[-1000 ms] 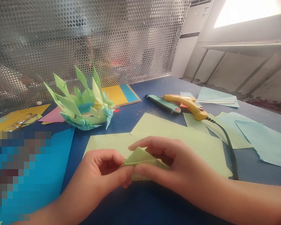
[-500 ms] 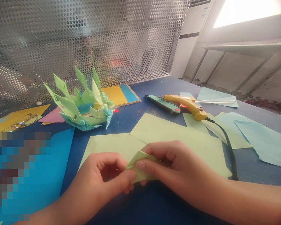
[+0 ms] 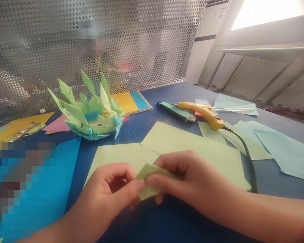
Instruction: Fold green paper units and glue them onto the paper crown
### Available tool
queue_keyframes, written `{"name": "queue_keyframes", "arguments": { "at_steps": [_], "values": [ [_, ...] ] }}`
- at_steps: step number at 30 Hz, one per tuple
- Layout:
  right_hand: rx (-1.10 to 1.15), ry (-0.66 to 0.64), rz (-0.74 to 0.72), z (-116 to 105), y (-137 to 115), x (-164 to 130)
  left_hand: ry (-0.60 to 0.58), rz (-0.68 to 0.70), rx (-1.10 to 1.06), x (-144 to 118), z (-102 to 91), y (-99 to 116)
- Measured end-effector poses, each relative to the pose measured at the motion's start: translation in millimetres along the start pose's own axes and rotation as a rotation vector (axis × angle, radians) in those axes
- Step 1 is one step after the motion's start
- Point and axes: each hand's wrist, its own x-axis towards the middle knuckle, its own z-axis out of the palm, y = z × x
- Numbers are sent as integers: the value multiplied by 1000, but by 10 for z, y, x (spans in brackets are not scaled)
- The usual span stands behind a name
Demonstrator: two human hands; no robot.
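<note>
A: Where is the folded green paper piece (image 3: 149, 180) found, rel. to the hands?

B: Right between them, low centre, held just above the blue counter (image 3: 152, 135). It is pinched from both sides: left hand (image 3: 111, 189) w/ thumb and forefinger closed on its left end, right hand (image 3: 184, 175) w/ fingers closed on its right part and top edge.

A: Long axis?

B: Roughly left-to-right across the view, tilted a bit, w/ the lower tip pointed down toward the wearer. Exact folds can't be told; much is hidden by fingers.

A: Which hand is nearer?

B: Neither, really. Both are touching it; more of it is covered by the right hand.

A: What is seen around it?

B: Flat light-green sheets (image 3: 192, 145) are lying just behind the hands. A spiky green paper model (image 3: 88, 114) is well apart, back left. A yellow glue gun (image 3: 205, 114) and a teal utility knife (image 3: 177, 112) are lying side by side, back right.
</note>
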Motion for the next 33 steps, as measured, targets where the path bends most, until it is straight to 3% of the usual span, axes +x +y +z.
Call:
{"name": "queue_keyframes", "arguments": {
  "at_steps": [5,9,18,23,27,30,33],
  "values": [
    [94,3,-4,-5,9,9,-30,30,171,-9,32,-4],
    [152,-41,-35,-18,28,25,5,-2,157,-3,65,25],
    [-26,14,19,3,11,-14,16,72,202,6,77,33],
    [-153,6,-83,3,51,-21,29,124,296,13,91,33],
    [-344,94,-211,2,61,-42,34,126,113,15,83,29],
    [-363,210,-360,1,58,-49,100,108,-23,23,61,28],
    [-373,236,-480,-5,47,-46,130,108,-73,24,46,17]
  ]
}}
